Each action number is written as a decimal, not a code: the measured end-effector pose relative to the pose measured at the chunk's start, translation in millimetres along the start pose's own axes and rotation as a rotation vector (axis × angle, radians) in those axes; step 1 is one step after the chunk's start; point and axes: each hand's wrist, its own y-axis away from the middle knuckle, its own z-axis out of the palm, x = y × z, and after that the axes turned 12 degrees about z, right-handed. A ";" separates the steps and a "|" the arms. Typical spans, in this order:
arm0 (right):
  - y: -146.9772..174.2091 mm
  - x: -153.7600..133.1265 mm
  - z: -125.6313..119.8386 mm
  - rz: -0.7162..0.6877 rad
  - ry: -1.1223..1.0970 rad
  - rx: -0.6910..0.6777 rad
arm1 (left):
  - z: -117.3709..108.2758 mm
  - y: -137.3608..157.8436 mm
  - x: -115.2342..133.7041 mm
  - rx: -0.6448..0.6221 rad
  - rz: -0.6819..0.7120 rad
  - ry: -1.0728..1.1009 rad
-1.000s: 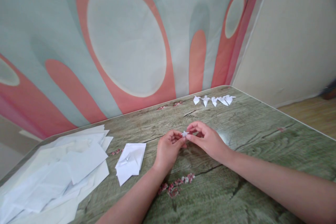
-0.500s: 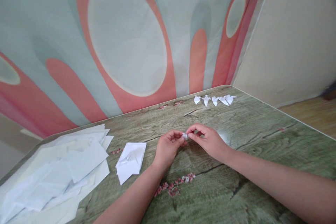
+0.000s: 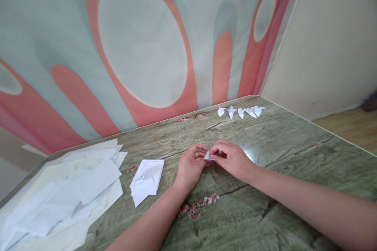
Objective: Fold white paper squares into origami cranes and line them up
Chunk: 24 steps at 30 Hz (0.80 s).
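A small folded piece of white paper (image 3: 208, 157) is held between my two hands, just above the table. My left hand (image 3: 191, 164) pinches it from the left, its fingers curled and partly hiding it. From the right, my right hand (image 3: 231, 160) grips the paper's edge between thumb and fingertips. A pointed white corner shows between the hands; the rest of its shape is hidden. At the far edge, several folded white paper figures (image 3: 231, 112), shaped like small birds, stand in a row.
A large loose pile of white paper sheets (image 3: 67, 192) covers the table's left side. Between it and my left arm lies a smaller stack of paper squares (image 3: 149, 178). The wood-patterned table (image 3: 294, 188) meets a patterned wall covering (image 3: 141, 43) at the back.
The folded paper has turned, and a pointed corner now shows more plainly between my fingers. My left hand has shifted slightly right; both hands keep their hold.
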 end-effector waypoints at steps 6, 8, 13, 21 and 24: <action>2.4 -2.3 -2.7 -0.018 0.095 0.059 | -1.1 0.7 12.4 -0.006 0.009 -0.079; 3.3 -3.5 -2.5 -0.016 0.118 0.069 | -2.2 0.6 13.7 -0.028 0.031 -0.151; 5.0 -4.8 -0.7 -0.024 0.130 0.067 | -4.1 0.4 7.9 -0.043 0.033 -0.281; 4.9 -1.6 -3.3 -0.079 0.136 -0.014 | -4.6 0.0 5.4 -0.019 -0.050 -0.169; 4.5 -2.7 -5.3 -0.084 0.186 -0.040 | -5.0 0.4 3.8 -0.044 -0.064 -0.107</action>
